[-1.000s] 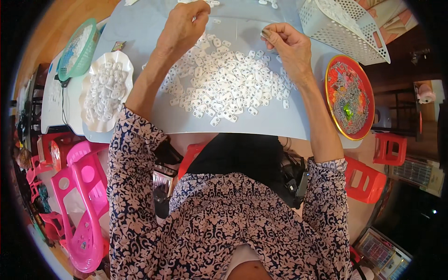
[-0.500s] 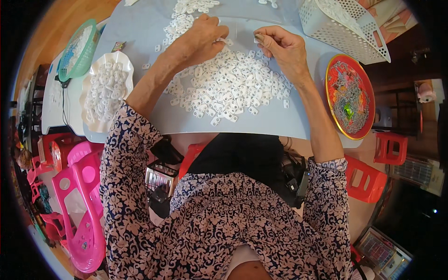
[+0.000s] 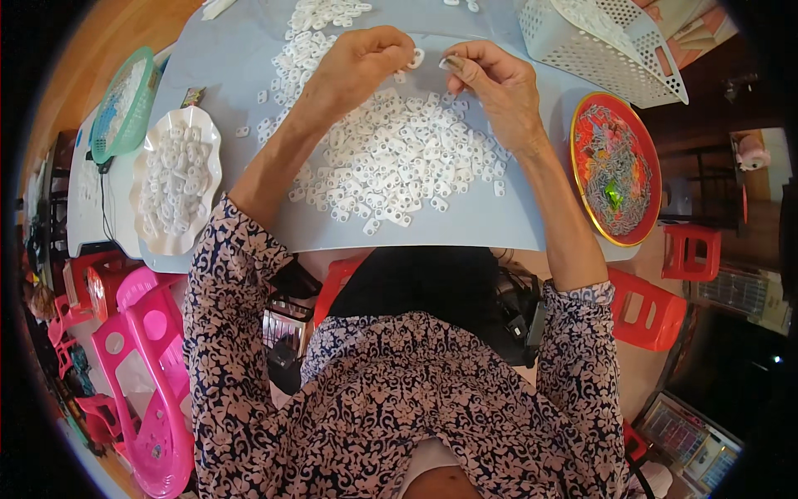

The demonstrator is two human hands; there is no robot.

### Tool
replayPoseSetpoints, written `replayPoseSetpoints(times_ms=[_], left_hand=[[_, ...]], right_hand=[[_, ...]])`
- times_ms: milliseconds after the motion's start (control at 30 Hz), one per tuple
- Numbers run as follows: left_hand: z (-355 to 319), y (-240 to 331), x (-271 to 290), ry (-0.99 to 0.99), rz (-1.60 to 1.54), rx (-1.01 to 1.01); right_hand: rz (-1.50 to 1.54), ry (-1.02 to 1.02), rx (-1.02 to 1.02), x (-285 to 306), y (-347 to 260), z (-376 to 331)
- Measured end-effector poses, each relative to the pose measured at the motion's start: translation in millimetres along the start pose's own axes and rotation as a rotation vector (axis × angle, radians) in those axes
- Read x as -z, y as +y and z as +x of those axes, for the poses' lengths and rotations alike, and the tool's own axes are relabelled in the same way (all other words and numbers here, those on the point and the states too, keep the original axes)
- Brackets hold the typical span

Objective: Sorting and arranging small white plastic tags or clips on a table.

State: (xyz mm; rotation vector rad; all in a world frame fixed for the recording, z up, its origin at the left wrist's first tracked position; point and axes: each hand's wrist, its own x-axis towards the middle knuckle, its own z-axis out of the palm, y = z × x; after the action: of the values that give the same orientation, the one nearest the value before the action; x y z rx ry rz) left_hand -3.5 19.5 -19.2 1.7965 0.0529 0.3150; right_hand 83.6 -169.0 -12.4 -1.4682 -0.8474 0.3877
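Observation:
My left hand (image 3: 366, 66) is closed in a pinch on a small white plastic piece with holes (image 3: 417, 58). Just to its right, my right hand (image 3: 499, 83) pinches something small and pale between thumb and forefinger; a bit of white shows at the fingertips, its kind too small to tell. A short gap parts the two hands. Below them a heap of white two-holed plastic pieces (image 3: 399, 158) spreads over the pale grey table (image 3: 490, 224). More such pieces (image 3: 303, 50) trail off beyond my left forearm.
Left stands a scalloped white dish (image 3: 212, 154) of white pieces, with a green basket (image 3: 150, 91) behind it. On the right are a red, gold-rimmed tray (image 3: 580, 195) of small grey metal parts and a perforated white basket (image 3: 582, 66). Red stools (image 3: 644, 312) and a pink chair (image 3: 158, 416) flank me.
My left hand has risen off the heap with a white piece now at its fingertips, close to my right hand. The view has shifted slightly.

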Motion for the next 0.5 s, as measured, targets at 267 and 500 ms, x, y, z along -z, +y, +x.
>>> replayPoseSetpoints(times_ms=[267, 500], left_hand=[[-6.5, -0.4, -13.9, -0.034, -0.337, 0.033], [-11.3, -1.5, -16.5, 0.008, -0.221, 0.047]], right_hand=[[0.127, 0.029, 0.003, 0.1, 6.8, 3.0], [0.244, -0.036, -0.043, -4.1, -4.8, 0.7]])
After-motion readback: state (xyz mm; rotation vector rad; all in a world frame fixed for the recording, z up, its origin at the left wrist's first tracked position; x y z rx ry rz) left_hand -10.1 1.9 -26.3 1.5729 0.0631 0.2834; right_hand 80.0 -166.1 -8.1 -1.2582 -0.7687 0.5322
